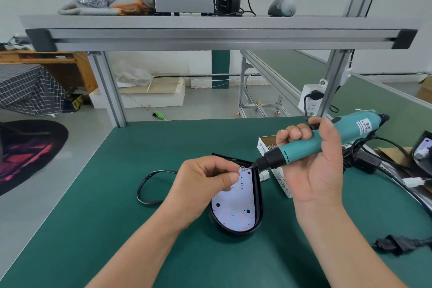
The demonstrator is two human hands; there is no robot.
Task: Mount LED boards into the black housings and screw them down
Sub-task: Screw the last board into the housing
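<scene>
head view: the black housing [258,194] lies on the green surface [117,194], about midway between its left and right edges and nearer the near edge than the far one, rounded end toward the person; the led board [233,210] sits inside it, white face up, dotted with red points; the left hand [205,184] hovers over the far end of the board, thumb and forefinger closed in a pinch on what i judge to be a screw, though it is too small to see plainly; the right hand [313,166] is wrapped round the teal electric screwdriver [327,145], held tilted, its bit [251,167] pointing down and left, almost at the left fingertips; a box of screws [268,145] stands just beyond the housing toward the right edge, partly behind the right hand; a black cable [142,184] loops just left of the housing; the step in hand, as i read it, is setting a screw on the bit or at a far hole; to do it well, seat the screw squarely before letting go, then bring the driver upright over the hole rather than at this slant, so the thread does not cross; steady the housing wall with the left fingers and press lightly, since the board could shift or crack.
</scene>
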